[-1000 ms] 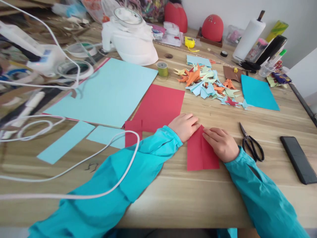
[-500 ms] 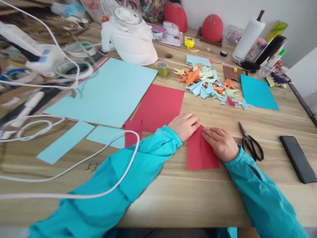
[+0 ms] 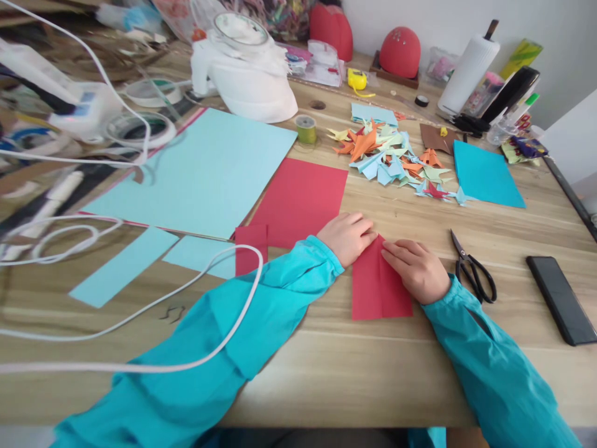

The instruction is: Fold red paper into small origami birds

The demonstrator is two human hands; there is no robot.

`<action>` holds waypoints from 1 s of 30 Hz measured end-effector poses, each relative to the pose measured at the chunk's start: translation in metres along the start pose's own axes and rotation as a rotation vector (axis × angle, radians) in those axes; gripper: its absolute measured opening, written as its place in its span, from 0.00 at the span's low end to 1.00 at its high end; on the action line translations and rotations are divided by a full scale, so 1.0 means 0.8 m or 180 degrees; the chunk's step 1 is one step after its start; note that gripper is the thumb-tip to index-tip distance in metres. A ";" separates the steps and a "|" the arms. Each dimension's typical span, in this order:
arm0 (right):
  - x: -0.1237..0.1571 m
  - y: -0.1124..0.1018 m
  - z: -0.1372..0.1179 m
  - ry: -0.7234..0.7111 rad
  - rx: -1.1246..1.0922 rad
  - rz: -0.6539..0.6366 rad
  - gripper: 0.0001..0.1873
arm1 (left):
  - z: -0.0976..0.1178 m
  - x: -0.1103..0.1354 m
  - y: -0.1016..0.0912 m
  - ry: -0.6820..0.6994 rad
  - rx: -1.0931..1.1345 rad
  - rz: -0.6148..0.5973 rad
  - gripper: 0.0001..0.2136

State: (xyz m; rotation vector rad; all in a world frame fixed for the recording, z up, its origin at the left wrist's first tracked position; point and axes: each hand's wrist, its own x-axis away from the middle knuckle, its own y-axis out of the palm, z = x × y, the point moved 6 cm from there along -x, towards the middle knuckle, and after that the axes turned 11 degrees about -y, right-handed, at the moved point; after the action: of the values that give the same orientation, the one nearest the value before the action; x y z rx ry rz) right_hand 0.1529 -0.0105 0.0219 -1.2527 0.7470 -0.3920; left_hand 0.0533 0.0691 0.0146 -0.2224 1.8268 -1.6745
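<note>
A small folded red paper lies on the wooden table in front of me, its two flaps meeting at a centre crease. My left hand presses down on its upper left corner with fingers curled together. My right hand presses on its upper right part, fingers closed and pointing left toward the crease. The fingertips of both hands nearly meet at the paper's top. Both arms wear teal sleeves.
Black scissors and a dark phone lie to the right. A red sheet, a large light blue sheet, blue strips, a pile of folded paper figures and a teal sheet lie beyond. White cables cross the left.
</note>
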 end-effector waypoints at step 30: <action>-0.001 -0.004 -0.001 -0.0079 0.0087 0.0145 0.17 | 0.000 0.001 0.002 0.0012 -0.0134 0.0110 0.13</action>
State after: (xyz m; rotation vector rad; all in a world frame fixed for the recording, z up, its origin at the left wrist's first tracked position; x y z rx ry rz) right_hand 0.1522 -0.0112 0.0248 -1.2108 0.7456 -0.3478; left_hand 0.0526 0.0689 0.0131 -0.2045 1.8598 -1.6151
